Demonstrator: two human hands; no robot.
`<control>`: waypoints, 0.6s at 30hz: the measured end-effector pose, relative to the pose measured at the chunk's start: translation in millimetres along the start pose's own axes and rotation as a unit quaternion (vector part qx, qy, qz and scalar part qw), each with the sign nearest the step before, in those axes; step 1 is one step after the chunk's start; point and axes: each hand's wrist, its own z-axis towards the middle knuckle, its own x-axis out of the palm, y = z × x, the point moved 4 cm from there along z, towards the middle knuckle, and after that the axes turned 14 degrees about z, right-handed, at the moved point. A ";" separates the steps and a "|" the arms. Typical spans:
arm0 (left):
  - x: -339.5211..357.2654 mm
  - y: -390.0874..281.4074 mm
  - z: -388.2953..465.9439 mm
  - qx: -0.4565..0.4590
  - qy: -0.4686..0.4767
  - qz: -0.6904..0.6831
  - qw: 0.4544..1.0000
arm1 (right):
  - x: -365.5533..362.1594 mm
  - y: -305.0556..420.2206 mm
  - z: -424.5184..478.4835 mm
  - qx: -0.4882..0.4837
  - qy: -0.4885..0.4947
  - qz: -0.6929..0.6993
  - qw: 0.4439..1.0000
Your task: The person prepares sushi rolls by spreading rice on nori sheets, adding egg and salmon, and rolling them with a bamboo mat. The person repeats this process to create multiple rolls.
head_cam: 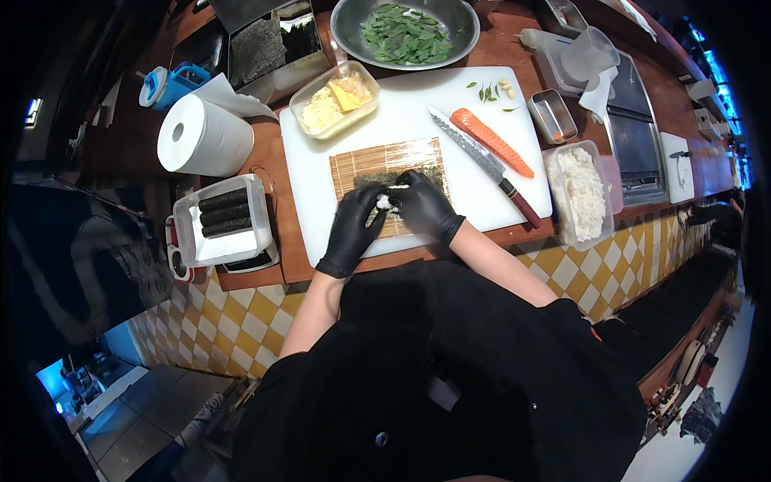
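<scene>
A bamboo rolling mat (pixel 361 161) lies on the white cutting board (pixel 409 90), with a dark nori sheet (pixel 430 175) on it. My left hand (pixel 354 226), in a black glove, has its fingers on a small clump of white rice (pixel 384 202) above the nori. From the right, my right hand (pixel 424 206), gloved alike, touches the same rice with bent fingers. Both hands cover much of the nori. Right of the mat lie a kitchen knife (pixel 482 156) with a dark red handle and a long strip of salmon (pixel 494 141).
A tub with nori rolls (pixel 259 226) and a paper towel roll (pixel 223 135) stand left. Behind are a tub of shredded filling (pixel 325 117) and a steel bowl of leaves (pixel 406 36). A rice tub (pixel 578 193) and a small steel container (pixel 551 114) stand right.
</scene>
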 end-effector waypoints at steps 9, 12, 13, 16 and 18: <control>46.4 27.1 14.2 -0.100 -0.029 -0.145 0.984 | -25.7 53.5 -1.1 -0.005 -0.037 -0.028 0.999; 46.4 21.8 15.1 -0.062 -0.056 -0.053 0.995 | -26.7 54.1 -5.9 -0.002 -0.035 -0.104 0.994; 44.1 18.0 15.4 -0.038 -0.073 -0.009 0.997 | -27.4 53.8 -8.1 0.008 -0.049 -0.112 0.992; 37.4 17.9 9.6 -0.026 -0.095 0.026 0.995 | -34.0 53.9 -16.1 0.043 -0.087 -0.074 0.993; 33.3 23.2 10.7 -0.059 -0.060 -0.026 0.996 | -41.6 60.6 -19.1 -0.003 -0.063 -0.121 0.991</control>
